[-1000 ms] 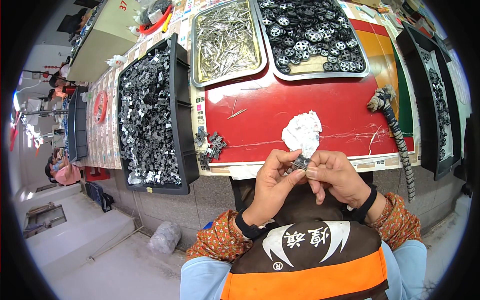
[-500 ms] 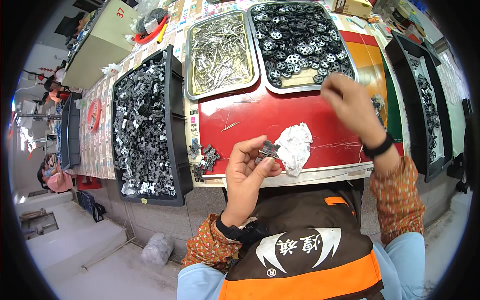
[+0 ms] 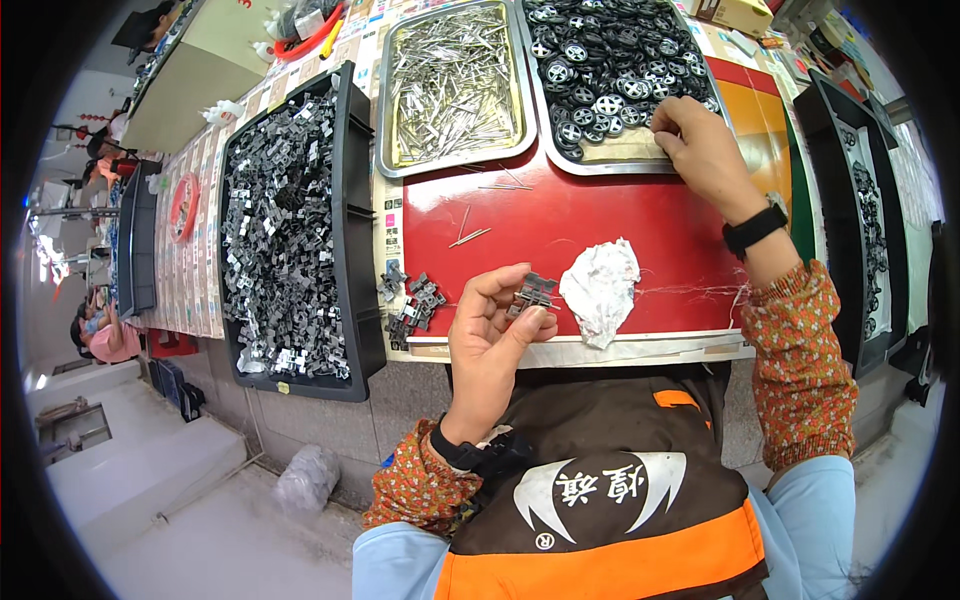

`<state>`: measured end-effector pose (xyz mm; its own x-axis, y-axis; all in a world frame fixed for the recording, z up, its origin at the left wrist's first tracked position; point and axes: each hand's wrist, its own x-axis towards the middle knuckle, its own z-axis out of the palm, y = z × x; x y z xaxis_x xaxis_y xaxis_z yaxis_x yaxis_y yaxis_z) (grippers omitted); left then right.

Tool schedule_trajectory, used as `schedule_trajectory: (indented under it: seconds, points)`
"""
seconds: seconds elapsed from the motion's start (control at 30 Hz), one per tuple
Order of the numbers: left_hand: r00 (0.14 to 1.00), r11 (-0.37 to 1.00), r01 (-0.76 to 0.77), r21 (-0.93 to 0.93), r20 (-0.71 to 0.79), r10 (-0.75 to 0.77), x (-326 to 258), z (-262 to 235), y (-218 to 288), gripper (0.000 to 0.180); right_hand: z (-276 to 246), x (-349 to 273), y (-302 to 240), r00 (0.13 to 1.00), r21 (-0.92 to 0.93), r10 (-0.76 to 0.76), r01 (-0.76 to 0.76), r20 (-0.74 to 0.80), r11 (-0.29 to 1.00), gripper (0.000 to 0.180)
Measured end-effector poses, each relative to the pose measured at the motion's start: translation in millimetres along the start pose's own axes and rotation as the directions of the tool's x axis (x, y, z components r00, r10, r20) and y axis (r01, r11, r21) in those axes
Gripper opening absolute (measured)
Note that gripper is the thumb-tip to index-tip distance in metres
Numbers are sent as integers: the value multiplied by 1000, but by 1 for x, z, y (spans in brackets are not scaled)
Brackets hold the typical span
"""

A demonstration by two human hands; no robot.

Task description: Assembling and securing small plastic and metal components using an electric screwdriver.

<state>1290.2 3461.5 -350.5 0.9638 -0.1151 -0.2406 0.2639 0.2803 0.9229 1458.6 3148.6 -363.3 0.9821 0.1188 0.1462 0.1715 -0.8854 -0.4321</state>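
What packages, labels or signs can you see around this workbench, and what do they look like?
Cardboard box: far edge of the bench, beyond the tray of black wheels; brown, rectangular.
Printed sheets: covering the bench left of the black bin; pale paper with rows of small coloured pictures.
Apron emblem: on the person's chest; white on brown, above an orange band.

We count two metal trays at the back, one tray of pins [image 3: 452, 85] and one tray of black wheels [image 3: 610, 60], each holding too many to number. We see three black bins: one [image 3: 290, 225] of grey brackets at left, another [image 3: 135, 240] beyond it, one [image 3: 865, 215] at right. We count one white rag [image 3: 600, 288], one wristwatch [image 3: 755, 226], and a few loose pins [image 3: 468, 237].
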Motion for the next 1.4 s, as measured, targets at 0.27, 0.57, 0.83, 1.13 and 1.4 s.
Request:
schedule_trajectory:
  seconds: [0.27,0.57,0.83,1.13,1.4]
  points:
    - [1000,1000,3,-4,-4,-3,-3,2,2,41,22,41,-33,994,46,-103,102,22,994,47]
    - [997,1000,-22,14,-76,23,-16,-15,2,40,45,48,-30,980,67,-158,150,121,986,59]
    - [998,1000,-24,11,-53,25,-16,-19,0,40,10,23,-36,989,207,-143,136,22,969,9]
    - [999,1000,4,17,-40,-3,-8,-18,-10,40,10,-64,-50,946,165,-274,247,174,955,16]
    - [995,1000,-11,23,-102,14,-12,-28,-13,41,18,-76,-105,890,-61,-453,455,43,888,12]
